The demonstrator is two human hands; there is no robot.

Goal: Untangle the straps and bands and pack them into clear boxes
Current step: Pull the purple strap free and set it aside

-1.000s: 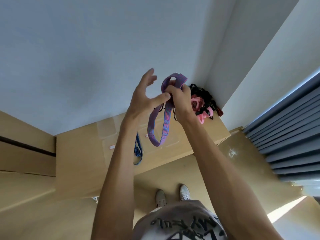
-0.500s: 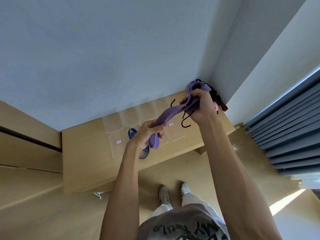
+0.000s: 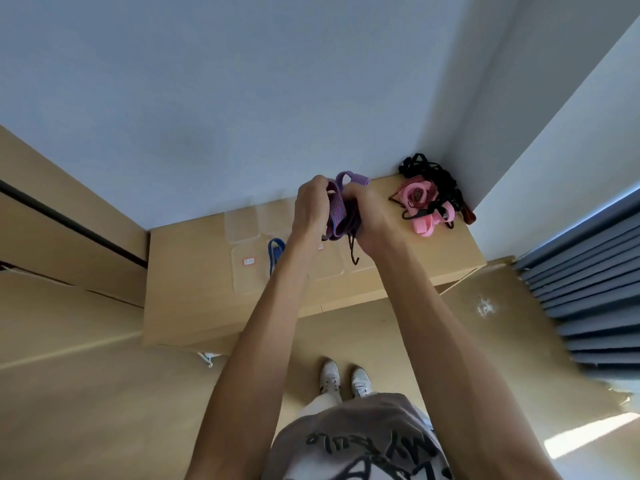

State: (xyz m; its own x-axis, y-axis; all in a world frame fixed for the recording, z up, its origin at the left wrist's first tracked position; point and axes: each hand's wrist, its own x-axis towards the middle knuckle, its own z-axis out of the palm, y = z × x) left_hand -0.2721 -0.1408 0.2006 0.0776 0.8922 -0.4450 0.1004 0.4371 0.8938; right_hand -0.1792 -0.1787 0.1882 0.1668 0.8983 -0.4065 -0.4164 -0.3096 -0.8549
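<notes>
Both hands [image 3: 341, 211] now bunched together on purple strap [image 3: 336, 211]

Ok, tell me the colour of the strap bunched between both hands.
Purple with reddish stripes, seen in the head view.

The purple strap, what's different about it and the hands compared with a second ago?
The left hand, open a second ago, now grips the purple strap close against the right hand; the strap, hanging long before, is bunched between them. The tangled pile and blue band haven't moved on the table.

Wooden cabinet [image 3: 194, 289] beside grey curtain [image 3: 595, 289], white shoes [image 3: 343, 377].
</notes>
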